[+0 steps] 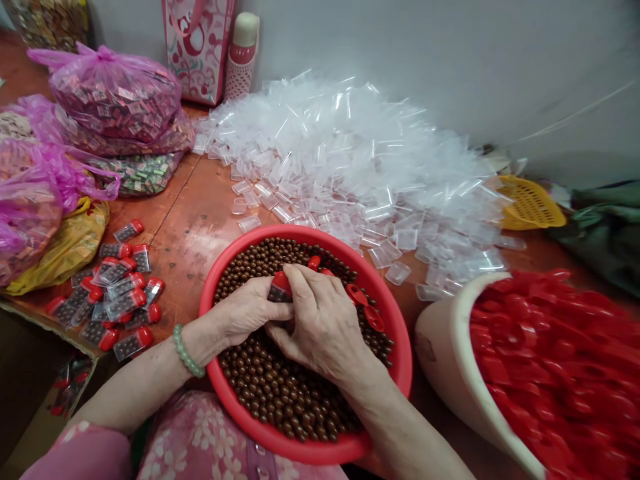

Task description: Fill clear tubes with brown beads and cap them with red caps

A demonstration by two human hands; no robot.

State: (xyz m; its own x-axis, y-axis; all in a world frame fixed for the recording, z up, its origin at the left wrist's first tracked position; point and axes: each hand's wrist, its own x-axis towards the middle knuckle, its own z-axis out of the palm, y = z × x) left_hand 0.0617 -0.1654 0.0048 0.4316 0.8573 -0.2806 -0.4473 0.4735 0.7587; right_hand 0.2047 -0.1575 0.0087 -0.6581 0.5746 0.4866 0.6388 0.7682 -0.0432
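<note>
Table: worn, red-brown wood (pixel 167 200), crowded from edge to edge.
Lap: pink floral cloth (pixel 193 437) under the basin's near side.
Arms: the left reaches in from lower left, a green bracelet (pixel 186 352) at its wrist; the right, bare, slants up from lower right.
Left hand (pixel 247 310): palm turned inward, thumb laid along a small red-capped case (pixel 280 288), which it holds above the beads.
Right hand (pixel 323 320): back uppermost, knuckles bent, fingers curled toward the case, index at its cap; whether it grips anything beneath, one cannot tell.
Basin (pixel 395 327): red, round, filled with brown beads (pixel 290 400); loose red caps (pixel 356 294) lie on its far right side.
Right: a pale tub (pixel 450 347) heaped with red pieces (pixel 555 373).
Left: capped cases (pixel 125 293) piled beside the basin.
Beyond: clear cases (pixel 340 160) in a broad heap, pink bags (pixel 117 100) to its left.
Backdrop: flask (pixel 243 60) and tote (pixel 197 53) by a grey wall (pixel 425 60).
</note>
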